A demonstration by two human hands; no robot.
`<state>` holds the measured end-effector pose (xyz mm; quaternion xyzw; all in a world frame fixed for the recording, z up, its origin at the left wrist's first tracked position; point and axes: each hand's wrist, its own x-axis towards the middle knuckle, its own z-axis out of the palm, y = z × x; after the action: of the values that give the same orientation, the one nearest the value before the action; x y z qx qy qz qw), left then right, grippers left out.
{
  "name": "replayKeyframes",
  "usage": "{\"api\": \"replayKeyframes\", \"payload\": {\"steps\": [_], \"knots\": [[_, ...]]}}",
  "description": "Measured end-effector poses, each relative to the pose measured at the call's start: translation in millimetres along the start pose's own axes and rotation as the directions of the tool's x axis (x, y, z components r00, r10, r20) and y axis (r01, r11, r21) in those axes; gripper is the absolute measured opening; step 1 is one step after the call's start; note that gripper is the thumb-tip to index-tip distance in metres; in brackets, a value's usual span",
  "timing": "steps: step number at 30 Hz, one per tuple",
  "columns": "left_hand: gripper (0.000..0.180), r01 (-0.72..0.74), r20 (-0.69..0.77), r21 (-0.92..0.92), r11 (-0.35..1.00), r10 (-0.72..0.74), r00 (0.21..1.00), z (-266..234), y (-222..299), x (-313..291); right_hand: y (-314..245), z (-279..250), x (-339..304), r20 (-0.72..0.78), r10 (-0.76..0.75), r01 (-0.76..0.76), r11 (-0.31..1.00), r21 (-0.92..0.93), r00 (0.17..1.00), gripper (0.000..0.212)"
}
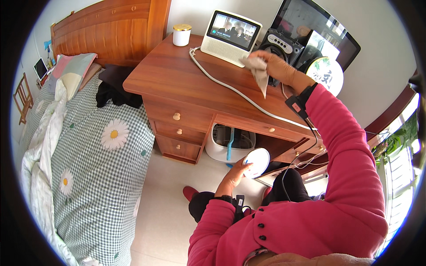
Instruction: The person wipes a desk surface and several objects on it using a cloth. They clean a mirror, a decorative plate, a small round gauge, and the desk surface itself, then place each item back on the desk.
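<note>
A cloth [261,71] is held at the worktop's [177,80] back edge, a round white disc [257,162] below its front edge.

The right hand [277,65], its grip closed, pinches the grey cloth beside the small screen [230,37] and black speaker [282,46]. The left hand's [235,174] grip is curled around the disc.

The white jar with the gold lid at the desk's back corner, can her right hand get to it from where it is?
Probably yes. The right hand holds a grey cloth over the wooden desk; the white jar with the gold lid stands beyond bare desktop, though the reach looks long.
</note>
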<state>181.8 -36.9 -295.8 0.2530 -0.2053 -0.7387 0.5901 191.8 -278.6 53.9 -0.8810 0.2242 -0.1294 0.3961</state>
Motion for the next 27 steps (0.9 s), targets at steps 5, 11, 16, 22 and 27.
{"api": "replayKeyframes", "payload": {"steps": [5,11,16,22,27], "knots": [[0.065,0.010,-0.040,0.021,1.000,-0.009,0.999,5,4,-1,-33,12,3,-0.131,-0.053,0.065,0.993,0.094,0.990,0.032],[0.065,0.004,-0.050,0.048,0.999,-0.002,0.999,8,13,-7,-76,72,-31,0.050,-0.187,0.191,0.905,-0.381,0.981,0.030],[0.062,-0.001,-0.011,-0.026,1.000,0.001,1.000,10,14,-10,-76,68,-80,0.039,-0.001,0.024,0.810,-0.585,0.999,0.027],[0.062,-0.002,-0.028,0.014,1.000,0.003,1.000,10,12,-10,-39,44,-120,0.079,0.342,-0.308,0.909,-0.281,0.936,0.032],[0.065,0.029,-0.047,0.058,0.998,-0.026,0.999,8,11,-7,-22,31,-118,0.130,0.339,-0.314,0.933,-0.176,0.932,0.033]]}}
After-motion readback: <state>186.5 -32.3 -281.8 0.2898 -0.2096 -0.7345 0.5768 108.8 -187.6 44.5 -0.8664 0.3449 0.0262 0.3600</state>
